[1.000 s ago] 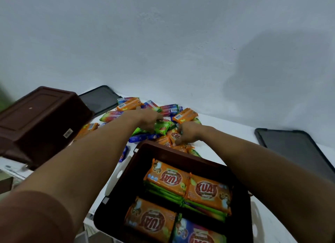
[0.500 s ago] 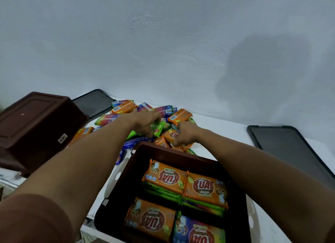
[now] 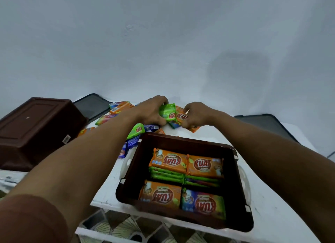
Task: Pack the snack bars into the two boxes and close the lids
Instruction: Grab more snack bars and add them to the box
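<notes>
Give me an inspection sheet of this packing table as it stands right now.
Surface: white table, bearing boxes, lids and bars.
Job's things: open box holds four stacks of packed bars; second box at left, opening not visible; loose bars piled behind; left lid and right lid lie off the boxes.
Clutter: nothing seen.
Hands: left hand grips a green bar; right hand grips an orange bar.
Cables: nothing seen.
Surroundings: white wall; patterned floor below.
</notes>
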